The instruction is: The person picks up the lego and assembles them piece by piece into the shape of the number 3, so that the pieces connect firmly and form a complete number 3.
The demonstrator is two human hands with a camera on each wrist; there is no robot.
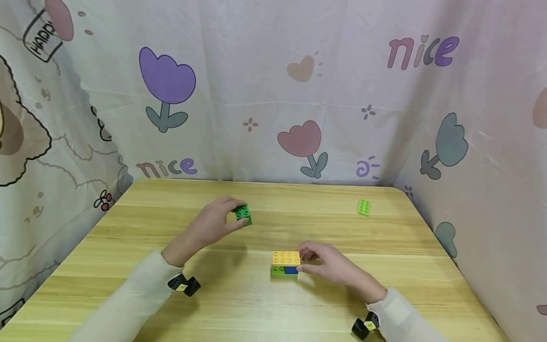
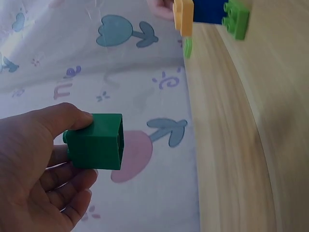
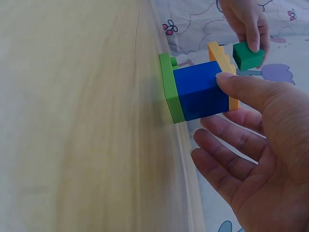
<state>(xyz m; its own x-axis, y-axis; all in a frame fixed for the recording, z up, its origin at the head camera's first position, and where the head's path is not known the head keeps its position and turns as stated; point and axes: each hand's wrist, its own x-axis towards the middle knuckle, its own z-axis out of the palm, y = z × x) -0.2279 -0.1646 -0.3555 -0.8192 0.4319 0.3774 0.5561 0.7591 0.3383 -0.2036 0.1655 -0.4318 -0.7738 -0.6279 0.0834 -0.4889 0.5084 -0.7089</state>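
Observation:
My left hand pinches a dark green block between thumb and fingers, raised above the table; the left wrist view shows the block from its side. At the middle of the table stands a small stack: a light green plate at the bottom, a blue block on one end of it, and a yellow plate on top. My right hand holds the stack at its right end, thumb on the blue block near the yellow plate. Its lower fingers are loosely bent.
A separate light green plate lies at the back right of the wooden table. Behind the table and along both sides hangs a patterned curtain.

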